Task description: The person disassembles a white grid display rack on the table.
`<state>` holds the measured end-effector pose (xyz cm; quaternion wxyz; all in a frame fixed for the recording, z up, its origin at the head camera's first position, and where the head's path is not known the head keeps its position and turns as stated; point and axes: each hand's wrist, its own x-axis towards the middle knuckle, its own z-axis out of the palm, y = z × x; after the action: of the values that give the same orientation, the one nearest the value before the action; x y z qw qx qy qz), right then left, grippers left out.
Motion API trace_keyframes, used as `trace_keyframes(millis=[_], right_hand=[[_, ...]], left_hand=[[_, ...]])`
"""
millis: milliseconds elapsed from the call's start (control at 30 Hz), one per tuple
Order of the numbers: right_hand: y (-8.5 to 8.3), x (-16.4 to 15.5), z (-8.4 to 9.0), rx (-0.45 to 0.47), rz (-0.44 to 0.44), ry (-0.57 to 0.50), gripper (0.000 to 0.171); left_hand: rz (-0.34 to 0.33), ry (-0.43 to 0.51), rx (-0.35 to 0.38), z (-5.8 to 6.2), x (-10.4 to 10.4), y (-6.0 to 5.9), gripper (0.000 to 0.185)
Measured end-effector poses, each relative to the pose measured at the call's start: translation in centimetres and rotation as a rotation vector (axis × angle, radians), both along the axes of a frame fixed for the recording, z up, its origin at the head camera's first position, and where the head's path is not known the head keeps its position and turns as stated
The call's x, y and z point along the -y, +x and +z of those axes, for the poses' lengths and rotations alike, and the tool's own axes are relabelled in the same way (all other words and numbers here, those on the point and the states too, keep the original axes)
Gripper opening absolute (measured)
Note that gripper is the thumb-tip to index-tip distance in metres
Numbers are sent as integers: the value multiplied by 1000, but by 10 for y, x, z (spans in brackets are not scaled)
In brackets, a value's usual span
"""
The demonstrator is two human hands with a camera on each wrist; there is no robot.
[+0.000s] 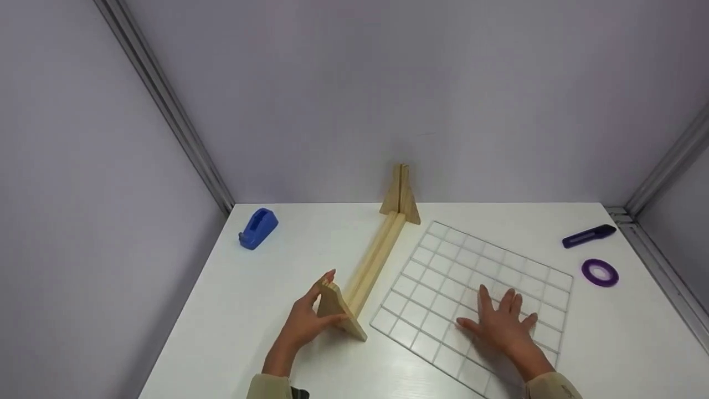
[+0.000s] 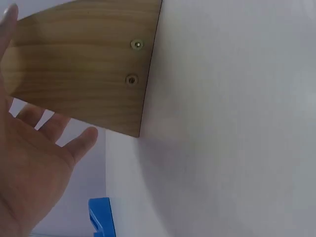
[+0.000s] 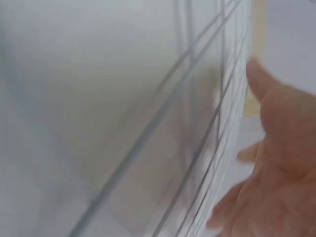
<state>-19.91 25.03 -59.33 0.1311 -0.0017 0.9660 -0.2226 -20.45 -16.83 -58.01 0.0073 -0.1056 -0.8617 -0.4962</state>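
Observation:
A wooden stand (image 1: 376, 260) lies lengthwise on the table, two parallel rails joining a tapered, slotted piece at each end. My left hand (image 1: 303, 321) holds the near end piece (image 1: 335, 310), thumb on its close side and fingers around the top. Two screw holes show in that wooden face (image 2: 84, 59) in the left wrist view. Right of the stand, a white wire grid panel (image 1: 503, 248) lies flat. My right hand (image 1: 505, 327) is over it, palm down with fingers spread. Its thumb and fingers show beside the wires (image 3: 148, 131) in the right wrist view.
A blue tape dispenser (image 1: 252, 238) sits at the back left of the white table. At the right are a dark utility knife (image 1: 588, 236) and a purple ring (image 1: 613, 275), like a tape roll. Pale panels (image 1: 332, 100) wall in the back and sides.

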Motion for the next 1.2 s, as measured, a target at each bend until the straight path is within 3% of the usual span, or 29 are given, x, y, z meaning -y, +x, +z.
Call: trace_keyframes(millis=[167, 333, 867, 1200], right_hand=[[9, 5, 3, 33, -102, 77, 117], [15, 11, -4, 44, -134, 131, 121], [12, -7, -18, -34, -29, 75, 118], [4, -18, -22, -82, 34, 64, 119]], left_hand=[[-81, 46, 44, 4, 10, -10, 72], [-94, 84, 101, 2, 9, -12, 53], [-13, 85, 94, -7, -1, -3, 42], [44, 119, 112, -9, -5, 15, 49]])
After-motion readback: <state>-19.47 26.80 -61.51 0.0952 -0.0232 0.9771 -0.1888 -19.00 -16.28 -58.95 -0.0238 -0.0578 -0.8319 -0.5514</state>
